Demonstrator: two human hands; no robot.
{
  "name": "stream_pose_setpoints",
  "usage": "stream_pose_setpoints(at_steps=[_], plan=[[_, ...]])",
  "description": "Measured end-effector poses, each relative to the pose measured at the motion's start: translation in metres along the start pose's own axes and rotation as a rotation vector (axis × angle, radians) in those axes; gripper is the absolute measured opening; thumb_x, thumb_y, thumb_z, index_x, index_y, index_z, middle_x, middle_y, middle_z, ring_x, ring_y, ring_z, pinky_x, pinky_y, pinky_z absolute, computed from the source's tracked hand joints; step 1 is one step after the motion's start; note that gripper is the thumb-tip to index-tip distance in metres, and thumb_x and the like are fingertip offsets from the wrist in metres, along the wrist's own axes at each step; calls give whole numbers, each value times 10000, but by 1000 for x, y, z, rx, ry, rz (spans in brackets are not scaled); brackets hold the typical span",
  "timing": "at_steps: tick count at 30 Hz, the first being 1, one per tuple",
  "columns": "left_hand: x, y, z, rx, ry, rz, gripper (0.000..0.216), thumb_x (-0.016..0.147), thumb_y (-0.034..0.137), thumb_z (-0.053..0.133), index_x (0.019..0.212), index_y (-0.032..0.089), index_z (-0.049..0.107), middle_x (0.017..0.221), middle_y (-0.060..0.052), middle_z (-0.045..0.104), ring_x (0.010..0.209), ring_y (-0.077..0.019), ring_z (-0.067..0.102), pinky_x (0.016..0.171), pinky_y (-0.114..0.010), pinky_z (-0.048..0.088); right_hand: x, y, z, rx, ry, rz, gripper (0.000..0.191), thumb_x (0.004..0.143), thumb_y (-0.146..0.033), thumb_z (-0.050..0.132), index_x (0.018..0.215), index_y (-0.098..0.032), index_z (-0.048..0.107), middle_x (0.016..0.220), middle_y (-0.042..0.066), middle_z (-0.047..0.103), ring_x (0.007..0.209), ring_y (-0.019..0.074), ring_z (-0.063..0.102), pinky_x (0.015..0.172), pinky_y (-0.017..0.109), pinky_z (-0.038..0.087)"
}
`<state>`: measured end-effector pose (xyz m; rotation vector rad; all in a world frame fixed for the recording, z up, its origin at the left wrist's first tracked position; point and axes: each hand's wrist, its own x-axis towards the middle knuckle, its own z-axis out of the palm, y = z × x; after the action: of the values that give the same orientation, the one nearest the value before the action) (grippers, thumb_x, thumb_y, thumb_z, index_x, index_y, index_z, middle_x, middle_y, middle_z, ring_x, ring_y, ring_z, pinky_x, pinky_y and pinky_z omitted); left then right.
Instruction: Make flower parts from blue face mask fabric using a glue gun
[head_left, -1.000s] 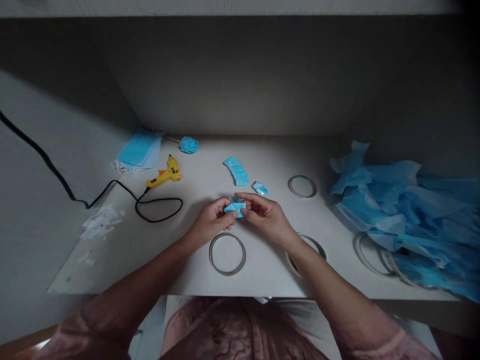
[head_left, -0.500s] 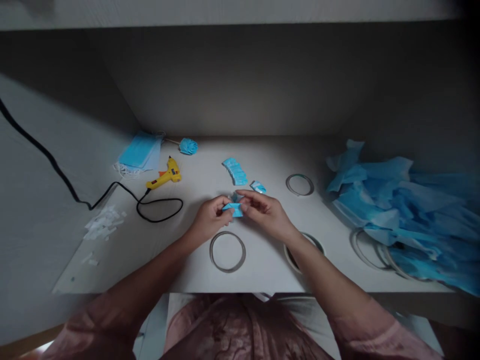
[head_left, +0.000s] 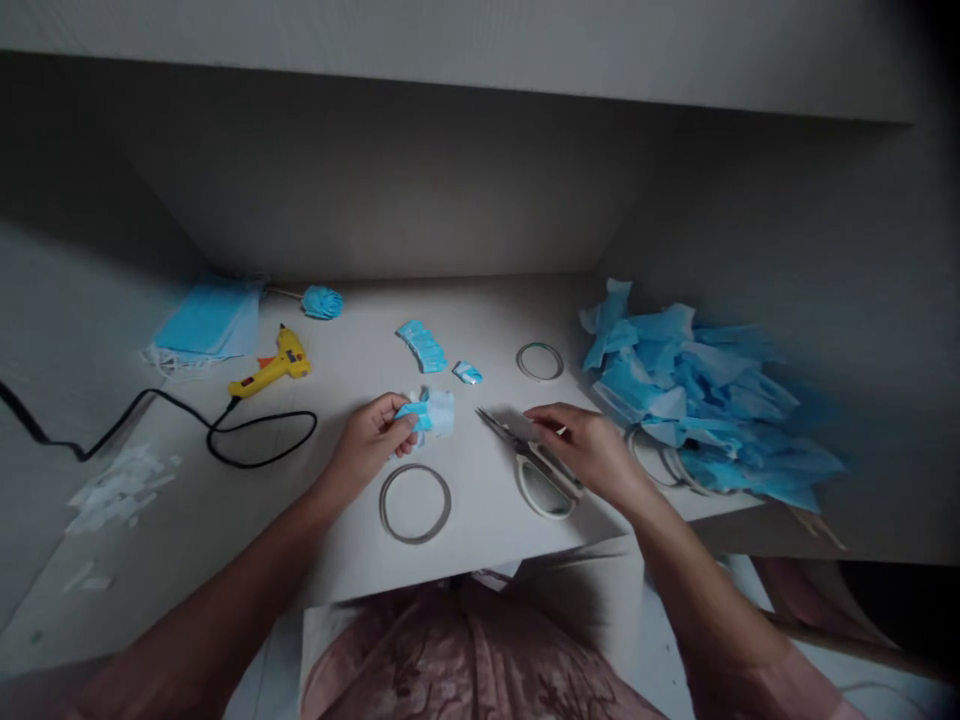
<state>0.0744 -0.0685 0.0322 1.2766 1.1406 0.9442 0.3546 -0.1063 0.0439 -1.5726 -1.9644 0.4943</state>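
My left hand (head_left: 375,435) is closed, pinching a small folded piece of blue-and-white mask fabric (head_left: 433,412) between thumb and fingers. A paler flap sticks out to its right. Over the table on the other side, my right hand (head_left: 581,445) has its fingers loosely bent and apart, beside the handles of a pair of scissors (head_left: 544,478). The scissors lie on the table, blades pointing away to the left. Beyond the hands lie a pleated blue strip (head_left: 422,347) and a small folded blue piece (head_left: 467,372).
A yellow glue gun (head_left: 274,365) with a black cord, stacked face masks (head_left: 210,315) and a blue fabric rose (head_left: 322,302) lie at left. White scraps (head_left: 120,490) are further left. Wire coils (head_left: 415,504) sit around the table. Blue fabric (head_left: 697,380) is heaped at right.
My right hand has left the blue fabric and moved right to the scissors, which now show fully. My left hand keeps the piece. The whole view has shifted and tilted.
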Motion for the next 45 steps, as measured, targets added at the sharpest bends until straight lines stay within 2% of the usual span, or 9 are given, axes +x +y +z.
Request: stream_pose_setpoints(at_steps=[9,18,21,23,26,30,34,40,45], plan=[[0,0,-2,3,-8,31,182,736,325,636,751,166,548,569,32,584,505,-92,523,507,-217,417,2,0,39,-161,42,14,192,885,-211,521,939,-202,705,883,63,716,770,195,658,670,276,431],[-3,-2,0,-2,-83,1,183,769,328,617,751,160,545,581,38,571,514,-83,521,525,-213,429,1,10,48,1,126,199,174,914,-282,484,952,-197,631,759,34,714,650,180,644,616,272,426],[-5,-1,1,-37,-129,-35,208,760,351,620,755,157,545,579,34,570,501,-84,514,511,-216,424,2,-1,42,30,235,102,198,926,-313,487,932,-198,649,814,48,711,666,175,630,619,281,447],[-5,0,2,-60,-152,-61,225,746,364,627,747,158,537,569,33,569,485,-83,507,500,-216,415,4,-17,39,31,298,-69,184,930,-282,492,922,-203,658,860,64,703,722,181,625,643,295,464],[-6,2,2,-84,-174,-81,234,736,369,634,746,161,526,556,32,568,477,-84,505,500,-218,412,10,-42,38,9,307,-364,154,916,-191,512,944,-219,661,844,66,684,796,193,615,705,327,475],[-6,2,1,-97,-198,-91,245,733,380,632,749,161,521,545,33,565,462,-83,497,483,-214,394,18,-63,48,-69,299,-552,147,900,-159,536,944,-208,668,806,63,655,780,181,588,697,312,467],[-5,1,1,-115,-202,-96,233,719,364,629,750,157,526,553,36,561,462,-76,490,481,-211,384,22,-68,60,-161,266,-629,141,897,-156,540,931,-191,673,816,63,667,776,174,572,665,283,454],[-6,3,1,-141,-207,-104,231,717,364,621,753,155,529,555,34,560,457,-72,489,474,-208,375,24,-69,64,-275,361,-671,125,887,-137,565,887,-195,676,772,43,666,751,165,545,644,266,421],[-6,2,1,-156,-206,-98,226,715,355,624,754,153,529,558,34,562,457,-70,493,469,-203,376,24,-68,68,-319,332,-678,152,878,-102,565,881,-203,679,782,32,679,742,163,541,646,271,411]])
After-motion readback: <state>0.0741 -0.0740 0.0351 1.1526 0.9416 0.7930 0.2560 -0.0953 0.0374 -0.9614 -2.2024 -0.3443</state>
